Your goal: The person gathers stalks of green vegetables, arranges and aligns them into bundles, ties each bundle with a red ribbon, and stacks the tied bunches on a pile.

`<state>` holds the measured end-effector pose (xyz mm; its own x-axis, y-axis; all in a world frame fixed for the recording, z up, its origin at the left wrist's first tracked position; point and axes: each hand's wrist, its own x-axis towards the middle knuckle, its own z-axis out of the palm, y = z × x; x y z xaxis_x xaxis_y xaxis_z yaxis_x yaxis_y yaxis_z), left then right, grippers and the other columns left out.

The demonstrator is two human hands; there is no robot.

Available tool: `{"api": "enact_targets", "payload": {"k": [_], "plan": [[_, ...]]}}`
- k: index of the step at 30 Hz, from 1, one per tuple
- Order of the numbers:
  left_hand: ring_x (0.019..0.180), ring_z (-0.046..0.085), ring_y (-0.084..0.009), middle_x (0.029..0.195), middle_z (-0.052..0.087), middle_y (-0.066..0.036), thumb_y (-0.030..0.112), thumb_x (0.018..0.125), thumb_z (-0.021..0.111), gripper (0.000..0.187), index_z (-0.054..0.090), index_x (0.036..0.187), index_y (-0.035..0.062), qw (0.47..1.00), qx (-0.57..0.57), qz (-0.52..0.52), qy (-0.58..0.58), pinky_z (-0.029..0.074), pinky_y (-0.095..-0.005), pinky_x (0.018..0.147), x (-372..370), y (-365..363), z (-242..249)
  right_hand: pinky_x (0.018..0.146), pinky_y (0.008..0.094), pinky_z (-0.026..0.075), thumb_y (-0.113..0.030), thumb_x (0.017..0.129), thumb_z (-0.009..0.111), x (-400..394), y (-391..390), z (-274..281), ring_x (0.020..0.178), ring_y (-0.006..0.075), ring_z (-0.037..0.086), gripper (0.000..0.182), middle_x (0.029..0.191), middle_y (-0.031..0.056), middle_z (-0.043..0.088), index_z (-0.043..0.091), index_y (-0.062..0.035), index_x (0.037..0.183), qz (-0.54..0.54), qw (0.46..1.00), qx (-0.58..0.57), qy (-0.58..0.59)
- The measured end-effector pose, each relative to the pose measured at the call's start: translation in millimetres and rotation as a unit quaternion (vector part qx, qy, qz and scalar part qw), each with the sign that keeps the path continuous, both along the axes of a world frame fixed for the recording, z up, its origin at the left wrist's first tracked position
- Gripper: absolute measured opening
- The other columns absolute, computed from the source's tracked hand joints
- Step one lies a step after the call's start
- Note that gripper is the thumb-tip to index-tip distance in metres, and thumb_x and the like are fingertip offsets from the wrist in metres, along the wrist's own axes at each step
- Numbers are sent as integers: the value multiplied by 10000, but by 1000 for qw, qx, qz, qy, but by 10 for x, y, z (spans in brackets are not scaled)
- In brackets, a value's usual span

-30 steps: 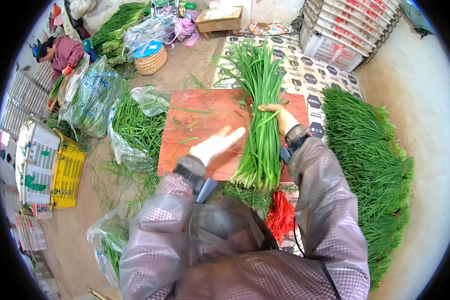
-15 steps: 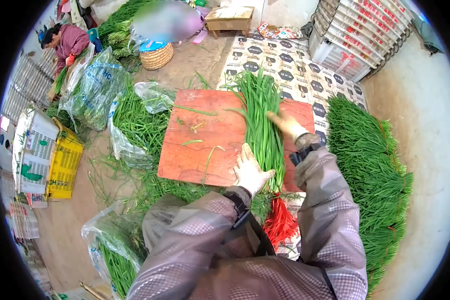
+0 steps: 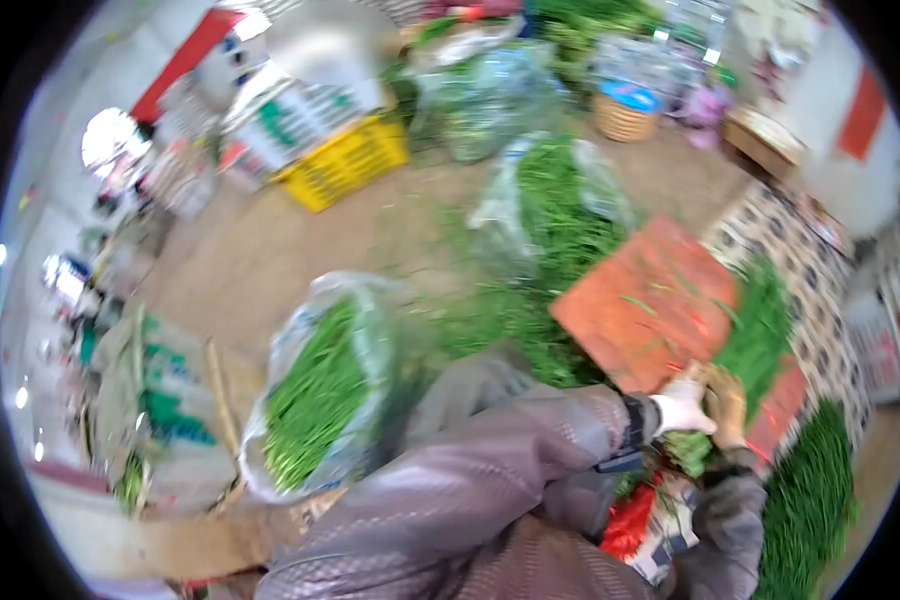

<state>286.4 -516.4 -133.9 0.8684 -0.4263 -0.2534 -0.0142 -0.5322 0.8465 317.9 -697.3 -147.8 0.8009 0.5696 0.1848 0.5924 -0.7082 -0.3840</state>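
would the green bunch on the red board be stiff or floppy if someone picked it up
The bunch would likely flop, as its long, thin leaves extend well past the left hand and right hand. Strands might slip loose, since no tie shows clearly around it, though blur makes that uncertain.

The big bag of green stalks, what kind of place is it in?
Probably a room for sorting greens: the plastic bag is full of green stalks, a bundle lies on a red board, and there's a yellow crate.
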Motion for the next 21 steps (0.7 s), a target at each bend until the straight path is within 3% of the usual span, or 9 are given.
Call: {"api": "enact_targets", "payload": {"k": [2, 6, 9, 12, 14, 15, 17, 19, 21], "plan": [[1468, 193, -373, 1580, 183, -250, 501, 745, 745, 994, 324, 1483, -14, 999, -32, 3, 31, 210, -384, 1189, -44, 488, 402, 1132, 497, 255, -160, 925, 454, -120, -10, 50, 1308, 378, 437, 432, 1359, 167, 546, 552, -53, 1332, -2, 999, -34, 6], [1416, 324, -347, 1518, 359, -199, 454, 823, 693, 725, 479, 1406, 81, 993, -73, 64, -63, 256, -395, 1171, -556, 2001, 906, 1148, 493, 233, -235, 1012, 378, -212, 100, 70, 1348, 357, 403, 429, 1413, 150, 503, 504, -82, 1392, -19, 994, -103, -26], [1102, 575, -144, 1216, 638, -78, 173, 892, 697, 502, 540, 1358, 70, 929, -259, 261, -50, 478, -315, 955, -1436, 3308, 943, 1154, 490, 230, -254, 1031, 359, -177, 69, 16, 1361, 357, 390, 432, 1430, 145, 489, 492, -94, 1409, -12, 991, -129, -30], [892, 575, -61, 1009, 648, 17, 140, 903, 668, 394, 603, 1281, 51, 854, -127, 501, -63, 488, -237, 813, -2854, 4503, 1221, 1152, 476, 232, -205, 998, 434, 61, -137, -151, 1383, 360, 366, 453, 1461, 147, 463, 468, -90, 1435, 31, 986, -164, 27], [996, 609, -106, 1087, 674, -39, 165, 897, 665, 372, 628, 1243, 34, 732, -12, 672, -107, 483, -263, 887, -3992, 5228, 761, 1149, 450, 244, -136, 957, 529, 297, -201, -46, 1417, 341, 321, 507, 1506, 139, 417, 450, -96, 1456, 64, 968, -202, 136], [1051, 612, -143, 1156, 674, -72, 193, 893, 665, 407, 619, 1258, 21, 687, 90, 718, -64, 467, -277, 933, -4485, 5367, 830, 1078, 445, 361, -156, 917, 597, 586, -387, -243, 1333, 381, 435, 505, 1425, 158, 509, 506, -83, 1408, 110, 970, -156, 154], [933, 660, -157, 1057, 717, -109, 239, 871, 644, 404, 651, 1230, 55, 644, 111, 754, -65, 501, -298, 853, -5464, 5663, 542, 967, 420, 468, -194, 887, 638, 744, 230, 332, 1188, 379, 571, 473, 1294, 177, 611, 565, -57, 1334, -31, 925, -229, 302], [976, 662, -173, 987, 737, -99, 227, 841, 661, 297, 737, 1068, 51, 627, 211, 748, 47, 483, -283, 906, -5911, 5592, 629, 898, 402, 509, -213, 872, 657, 860, 1120, 665, 1071, 354, 643, 456, 1184, 194, 664, 587, -18, 1278, 33, 958, -271, 85], [1068, 646, -197, 1082, 718, -110, 226, 836, 661, 377, 691, 1168, 49, 633, 38, 765, 111, 461, -287, 967, -6308, 5702, 233, 972, 362, 473, -157, 901, 622, 627, 2368, 935, 1169, 291, 608, 435, 1278, 190, 622, 569, 0, 1303, 72, 984, -80, 142]]}}
